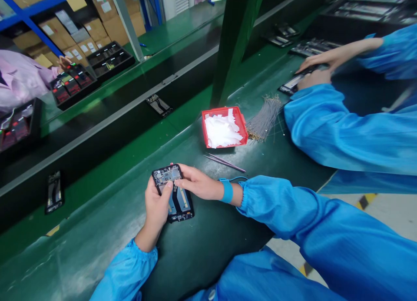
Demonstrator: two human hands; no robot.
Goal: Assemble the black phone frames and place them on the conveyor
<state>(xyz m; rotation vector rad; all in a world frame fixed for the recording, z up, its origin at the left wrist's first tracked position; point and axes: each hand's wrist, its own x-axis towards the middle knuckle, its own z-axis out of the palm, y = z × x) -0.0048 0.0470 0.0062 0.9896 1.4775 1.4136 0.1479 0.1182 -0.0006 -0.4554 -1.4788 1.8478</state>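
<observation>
An opened smartphone (182, 202), its circuit board and inner frame exposed, is held between both hands just over the green bench. My left hand (157, 204) wraps around its left edge, thumb pressed on the board. From the upper right, my right hand (200, 182) grips the other edge, with its thumb lying over the board too. A blue wrist strap (226, 190) circles my right wrist. Beyond that hand lie metal tweezers (225, 163), touched by neither hand. Part of the phone is hidden under my fingers.
A red tray (205, 129) of white paper strips stands beside a bundle of thin grey cables (265, 118). Opened phones (159, 105) lie on the line beyond. At right, a co-worker's hands (317, 71) hold another phone. A green post (233, 44) rises behind the tray.
</observation>
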